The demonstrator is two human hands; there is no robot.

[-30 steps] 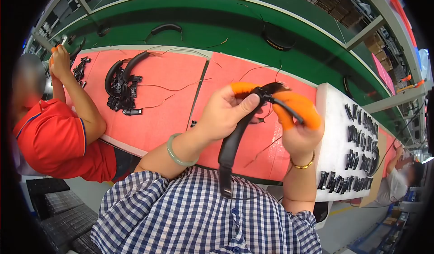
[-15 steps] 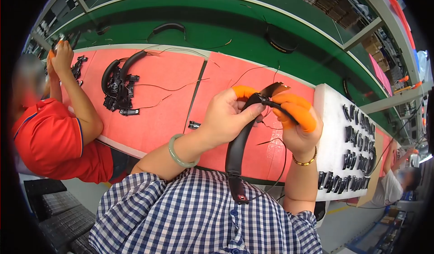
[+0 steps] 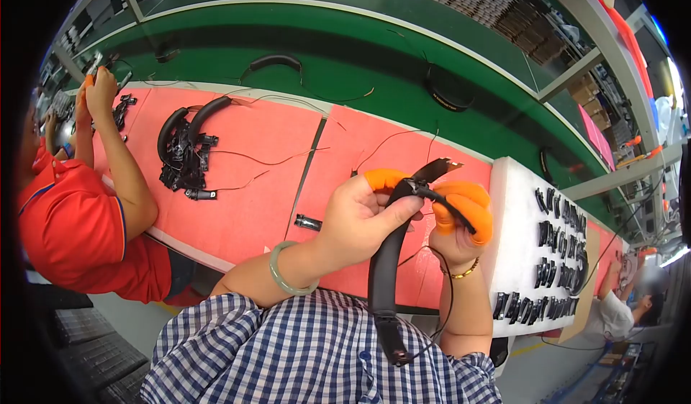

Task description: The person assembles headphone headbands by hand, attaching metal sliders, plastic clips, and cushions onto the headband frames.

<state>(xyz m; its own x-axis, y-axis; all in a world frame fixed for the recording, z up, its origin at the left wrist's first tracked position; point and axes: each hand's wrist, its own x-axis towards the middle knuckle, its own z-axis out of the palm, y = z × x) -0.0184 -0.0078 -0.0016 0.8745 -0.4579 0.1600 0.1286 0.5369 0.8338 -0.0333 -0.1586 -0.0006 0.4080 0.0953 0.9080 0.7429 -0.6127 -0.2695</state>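
A black headphone headband [image 3: 386,278] hangs in front of my checked shirt, its lower end towards me. My left hand [image 3: 360,220] is closed round its upper part, thumb pressed along the front, with an orange cot on the index finger. My right hand [image 3: 461,220], wearing orange finger cots, is closed on a narrow black strip [image 3: 448,204] at the headband's upper joint. Beyond the fingers, a black end piece [image 3: 433,169] sticks out. A thin dark wire [image 3: 450,296] loops down beside the headband. The fingertips of my right hand are partly hidden.
A pink mat [image 3: 245,138] bears a pile of black headband parts [image 3: 188,156] and a small black piece [image 3: 308,222]. To the right stands a white foam tray [image 3: 504,210] with rows of black parts. Headbands lie on the green belt [image 3: 338,44]. A co-worker in red [image 3: 72,224] works at left.
The headband and both hands sit slightly lower in view, and the headband's lower end has moved down and right. Both hands keep their hold. The view itself has shifted a little.
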